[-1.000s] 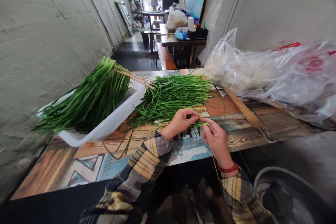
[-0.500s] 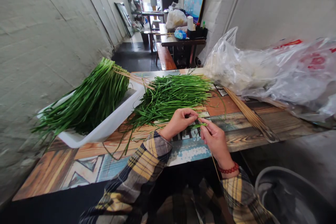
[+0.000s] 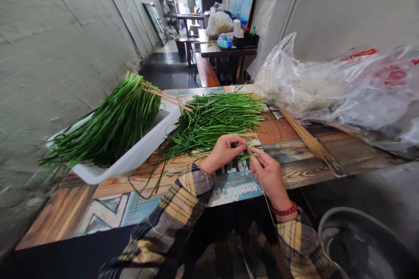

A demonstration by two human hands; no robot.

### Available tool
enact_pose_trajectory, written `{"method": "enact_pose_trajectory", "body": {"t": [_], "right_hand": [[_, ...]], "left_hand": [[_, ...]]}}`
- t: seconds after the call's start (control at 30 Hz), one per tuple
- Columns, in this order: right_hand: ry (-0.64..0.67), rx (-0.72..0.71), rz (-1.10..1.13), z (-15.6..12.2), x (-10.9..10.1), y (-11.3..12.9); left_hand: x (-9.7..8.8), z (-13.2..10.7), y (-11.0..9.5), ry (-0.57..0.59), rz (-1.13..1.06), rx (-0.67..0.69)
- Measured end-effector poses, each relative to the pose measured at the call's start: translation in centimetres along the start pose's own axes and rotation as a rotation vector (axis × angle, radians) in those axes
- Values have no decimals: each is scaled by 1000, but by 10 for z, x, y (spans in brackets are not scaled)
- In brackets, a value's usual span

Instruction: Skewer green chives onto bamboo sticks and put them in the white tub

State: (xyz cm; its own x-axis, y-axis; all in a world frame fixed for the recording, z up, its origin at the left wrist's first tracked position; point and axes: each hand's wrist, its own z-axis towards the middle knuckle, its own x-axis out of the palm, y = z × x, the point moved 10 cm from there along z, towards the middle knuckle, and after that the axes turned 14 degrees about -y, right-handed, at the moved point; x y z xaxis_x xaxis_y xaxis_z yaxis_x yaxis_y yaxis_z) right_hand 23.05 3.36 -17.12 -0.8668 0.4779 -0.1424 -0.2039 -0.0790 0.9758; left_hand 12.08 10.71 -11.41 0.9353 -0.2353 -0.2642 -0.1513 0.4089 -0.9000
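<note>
Working close together in the head view, the left hand [image 3: 225, 150] and right hand [image 3: 266, 172] meet over the table [image 3: 288, 174], on the near side of a pile of greens [image 3: 219, 115]. The left fingers are closed around a few green stems [image 3: 254, 155], whose cut ends poke out toward the right hand. The right hand grips a thin stick [image 3: 268, 207] that hangs below its palm; what exactly its fingertips press is too small to tell. The step in hand looks like running the stick through the stems. The next move seems to call for a steady left pinch and a slow, straight push, with the stick's tip kept clear of the fingers.
</note>
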Motion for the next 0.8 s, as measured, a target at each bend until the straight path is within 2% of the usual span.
{"method": "enact_pose_trajectory", "body": {"t": [0.2, 0.8], "right_hand": [[-2, -12, 7, 0, 0, 1], [11, -8, 17, -1, 0, 3]], "left_hand": [[-1, 0, 2, -1, -19, -47], [0, -1, 5, 5, -74, -73]]}}
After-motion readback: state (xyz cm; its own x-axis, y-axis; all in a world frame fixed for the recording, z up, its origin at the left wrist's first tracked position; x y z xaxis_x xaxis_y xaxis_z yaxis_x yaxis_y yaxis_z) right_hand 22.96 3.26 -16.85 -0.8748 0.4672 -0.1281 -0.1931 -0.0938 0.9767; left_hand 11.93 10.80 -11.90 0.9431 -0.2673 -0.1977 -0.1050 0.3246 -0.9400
